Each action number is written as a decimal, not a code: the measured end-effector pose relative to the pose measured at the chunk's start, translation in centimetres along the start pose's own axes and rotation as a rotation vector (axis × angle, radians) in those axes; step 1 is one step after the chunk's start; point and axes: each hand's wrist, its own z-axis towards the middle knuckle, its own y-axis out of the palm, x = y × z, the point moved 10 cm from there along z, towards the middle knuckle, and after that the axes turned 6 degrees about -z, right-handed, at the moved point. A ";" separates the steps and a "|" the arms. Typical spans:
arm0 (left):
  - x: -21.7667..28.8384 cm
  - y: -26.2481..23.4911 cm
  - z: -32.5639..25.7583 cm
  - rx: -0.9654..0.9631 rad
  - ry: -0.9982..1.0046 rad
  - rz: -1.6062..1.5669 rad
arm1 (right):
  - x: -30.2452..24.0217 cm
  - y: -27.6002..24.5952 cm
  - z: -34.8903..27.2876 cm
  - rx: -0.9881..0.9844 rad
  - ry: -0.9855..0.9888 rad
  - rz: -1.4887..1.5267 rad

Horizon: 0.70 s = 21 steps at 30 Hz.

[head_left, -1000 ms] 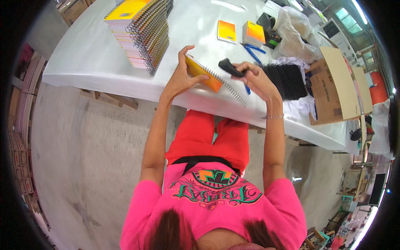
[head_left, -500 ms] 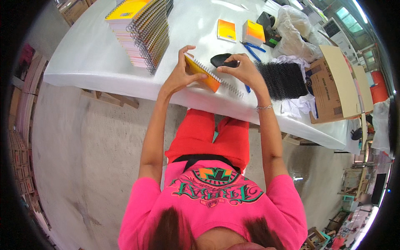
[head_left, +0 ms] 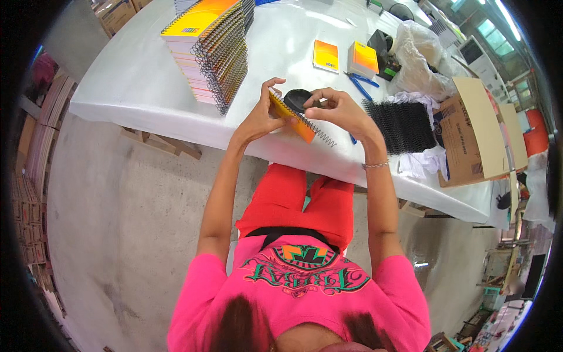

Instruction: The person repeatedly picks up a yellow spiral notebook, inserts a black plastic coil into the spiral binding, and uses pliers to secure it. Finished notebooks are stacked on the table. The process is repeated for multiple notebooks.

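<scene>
A small notebook with a yellow-orange cover (head_left: 302,128) is tilted up at the table's near edge, with my left hand (head_left: 262,117) closed around it, thumb in front and fingers behind. A spiral wire (head_left: 324,138) runs along its upper edge, and a loose length sticks out past the lower right end. My right hand (head_left: 343,112) is beside the wire, thumb and forefinger bent into a pinch. Whatever lies between those fingertips is too small to tell. Just behind them rests a black round dish (head_left: 296,100), partly covered by my fingers.
Tall stacks of spiral notebooks (head_left: 217,56) stand at the left. Behind my hands are a small notebook (head_left: 326,56), a small notebook stack (head_left: 363,58) and blue-handled pliers (head_left: 362,85). Black wire spirals (head_left: 402,126) lie on the right beside an open cardboard box (head_left: 469,135).
My right thumb and forefinger have moved down toward the spiral wire. Less wire sticks out beyond the notebook's end. The whole view has shifted slightly.
</scene>
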 end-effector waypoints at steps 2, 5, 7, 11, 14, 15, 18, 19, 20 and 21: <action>0.3 -0.4 0.5 0.000 -0.032 -0.021 | 0.6 -0.9 2.3 0.052 -0.040 0.026; 0.4 -0.5 0.2 -0.013 0.022 -0.033 | -0.4 -0.1 1.9 0.074 -0.124 0.003; 0.4 0.0 0.1 -0.006 0.002 0.004 | 1.8 -1.7 3.4 0.204 -0.022 -0.176; 0.2 0.1 -0.5 0.132 -0.017 0.037 | 4.5 -4.5 1.8 0.547 -0.199 -0.138; -0.3 -0.7 -1.2 0.361 0.079 0.067 | 7.9 -6.5 -1.4 0.670 -0.085 -0.540; 0.2 -0.5 -1.3 0.396 0.100 0.075 | 8.8 -5.9 -2.3 0.657 0.025 -0.638; 1.8 0.0 -2.0 0.461 0.137 0.121 | 10.5 -4.8 -4.8 0.640 0.197 -0.762; 1.9 0.0 -2.0 0.460 0.132 0.145 | 10.7 -5.0 -5.1 0.653 0.148 -0.700; 2.1 -0.1 -2.0 0.464 0.130 0.171 | 9.9 -5.0 -5.2 0.663 0.092 -0.638; 2.0 -0.2 -2.0 0.470 0.098 0.172 | 9.3 -5.2 -5.8 0.722 0.073 -0.612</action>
